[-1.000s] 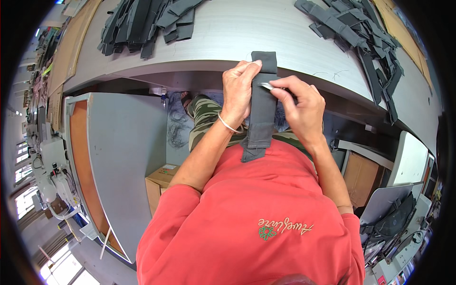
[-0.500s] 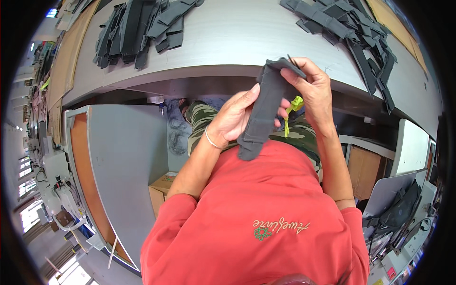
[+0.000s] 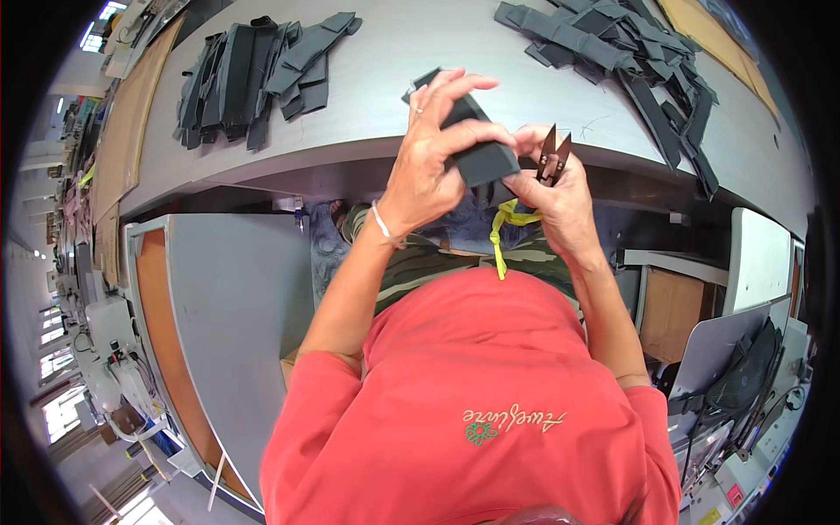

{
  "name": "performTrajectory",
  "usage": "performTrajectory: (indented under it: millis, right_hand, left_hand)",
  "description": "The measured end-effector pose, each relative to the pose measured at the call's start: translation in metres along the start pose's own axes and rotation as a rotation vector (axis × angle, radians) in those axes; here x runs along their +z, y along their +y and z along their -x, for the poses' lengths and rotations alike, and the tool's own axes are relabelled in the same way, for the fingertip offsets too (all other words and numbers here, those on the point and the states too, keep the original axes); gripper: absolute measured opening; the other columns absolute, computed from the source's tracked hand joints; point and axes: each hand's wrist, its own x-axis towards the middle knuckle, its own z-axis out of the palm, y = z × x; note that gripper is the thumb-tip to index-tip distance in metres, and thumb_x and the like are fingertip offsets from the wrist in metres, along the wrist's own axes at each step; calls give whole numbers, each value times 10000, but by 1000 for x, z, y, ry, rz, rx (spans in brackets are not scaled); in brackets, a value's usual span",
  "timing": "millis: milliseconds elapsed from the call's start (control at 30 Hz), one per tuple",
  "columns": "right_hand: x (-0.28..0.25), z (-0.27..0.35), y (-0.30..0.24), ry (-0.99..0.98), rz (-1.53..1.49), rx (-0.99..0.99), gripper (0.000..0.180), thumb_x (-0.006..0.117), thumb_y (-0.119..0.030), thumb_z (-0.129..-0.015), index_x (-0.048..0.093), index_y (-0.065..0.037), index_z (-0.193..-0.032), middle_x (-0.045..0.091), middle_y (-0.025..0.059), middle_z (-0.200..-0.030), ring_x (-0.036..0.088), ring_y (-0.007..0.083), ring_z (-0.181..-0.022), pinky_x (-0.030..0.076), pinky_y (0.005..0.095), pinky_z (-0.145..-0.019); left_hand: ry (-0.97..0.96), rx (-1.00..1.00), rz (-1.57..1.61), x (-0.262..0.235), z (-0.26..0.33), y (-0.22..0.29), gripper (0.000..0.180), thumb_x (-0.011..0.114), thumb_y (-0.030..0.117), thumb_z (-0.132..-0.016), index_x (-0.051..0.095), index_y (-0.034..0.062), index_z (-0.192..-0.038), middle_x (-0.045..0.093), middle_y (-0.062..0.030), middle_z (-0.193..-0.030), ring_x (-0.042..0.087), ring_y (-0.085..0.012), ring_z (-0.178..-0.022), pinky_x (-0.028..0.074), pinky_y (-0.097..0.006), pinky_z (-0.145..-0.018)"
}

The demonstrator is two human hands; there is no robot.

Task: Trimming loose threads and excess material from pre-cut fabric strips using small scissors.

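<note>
A dark grey folded fabric strip (image 3: 486, 162) is held up over the table's front edge by my left hand (image 3: 424, 175), its thumb and fingers closed around the strip. Beside it, my right hand (image 3: 567, 210) grips a pair of dark thread snips (image 3: 549, 164), their two pointed blades parted and facing up. A yellow-green ribbon (image 3: 497, 241) hangs below my right hand. My right fingertips are close to the strip's near end; whether they touch it I cannot tell.
On the pale table (image 3: 420, 44), a pile of grey strips (image 3: 249, 83) lies at the left and a looser heap (image 3: 626, 52) at the right. A grey cabinet panel (image 3: 236, 306) stands left of my legs. Right of me are a cardboard box (image 3: 669, 315) and a black bag (image 3: 744, 376).
My left hand has lifted and turned the strip, moving up over the table edge. My right hand has shifted lower, and the snips' blades now show plainly, pointing up.
</note>
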Motion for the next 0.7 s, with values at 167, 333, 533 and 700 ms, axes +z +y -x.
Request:
performTrajectory:
  millis: [167, 333, 533, 700]
  right_hand:
    - [-2, -1, 7, 17, 239, -46, 267, 607, 69, -804, 629, -45, -1045, 560, -42, -883, 480, 13, -721, 395, 177, -627]
    - [-10, -1, 14, -121, 434, -285, 248, 541, 136, -757, 653, -14, -920, 578, 41, -864, 545, 108, -728, 432, 230, -633]
    - [-12, 1, 14, -211, 646, -300, 265, 559, 138, -680, 657, -3, -882, 567, 61, -829, 546, 134, -683, 441, 256, -603]
    - [-12, 0, 16, -72, 280, -186, 220, 541, 97, -773, 659, -5, -928, 546, 2, -769, 506, 72, -687, 411, 217, -594]
  left_hand:
    - [310, -613, -18, 39, 13, -4, 393, 715, 9, -728, 644, 125, -1097, 570, -85, -1073, 539, -191, -912, 448, -313, -787]
    - [430, -1093, 1170, 39, 25, -9, 287, 702, 79, -855, 591, 26, -1116, 608, -16, -823, 539, -95, -679, 443, -243, -609]
    - [468, -941, 1228, 42, 31, -21, 191, 684, 45, -854, 594, 2, -1018, 626, -51, -885, 565, -113, -733, 469, -251, -686]
    - [468, -716, 1257, 42, 26, -16, 152, 671, -19, -830, 593, 2, -958, 639, -62, -919, 608, -110, -824, 499, -234, -767]
